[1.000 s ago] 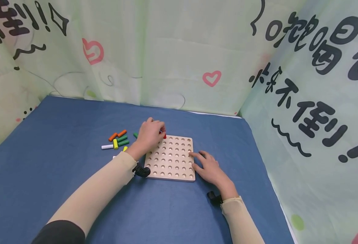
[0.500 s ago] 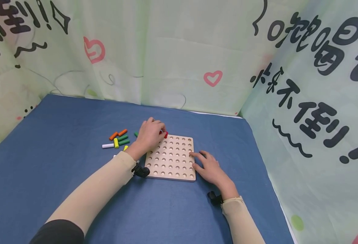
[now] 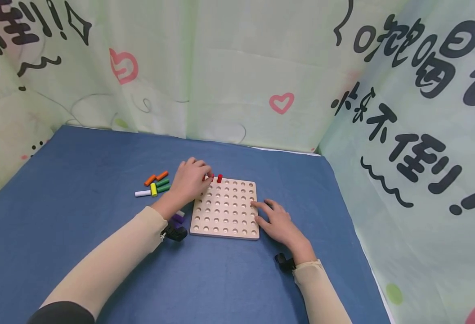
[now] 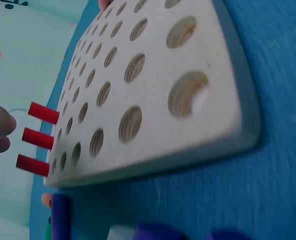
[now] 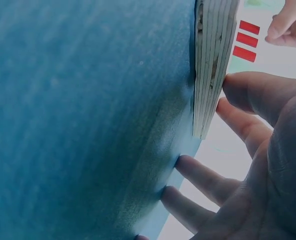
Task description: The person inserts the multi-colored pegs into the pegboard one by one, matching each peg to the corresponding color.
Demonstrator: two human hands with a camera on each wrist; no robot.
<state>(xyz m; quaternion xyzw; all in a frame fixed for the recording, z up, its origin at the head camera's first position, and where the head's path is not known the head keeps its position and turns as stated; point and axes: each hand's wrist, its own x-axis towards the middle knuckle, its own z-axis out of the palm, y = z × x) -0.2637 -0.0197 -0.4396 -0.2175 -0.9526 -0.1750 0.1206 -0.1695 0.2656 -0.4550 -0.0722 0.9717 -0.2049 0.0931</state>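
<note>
A square wooden pegboard with rows of round holes lies on the table. Three red pegs stand side by side in holes along its far edge, the left ones partly covered by my left hand in the head view. My left hand hovers over the board's far left corner, fingers loosely bent; a gap shows between its fingertips and the pegs in the left wrist view. On the board's right side rests my right hand, thumb and index finger touching the edge, other fingers spread down to the cloth.
Left of the board lie loose pegs: orange, green, yellow and white. Purple pegs lie beside the board's left edge, partly behind my left wrist. A blue cloth covers the table; printed curtains hang behind it.
My left hand has let go of a red peg and moved left, leaving it upright in the board. Purple pegs have come into sight by the wrist. The right hand stays in place.
</note>
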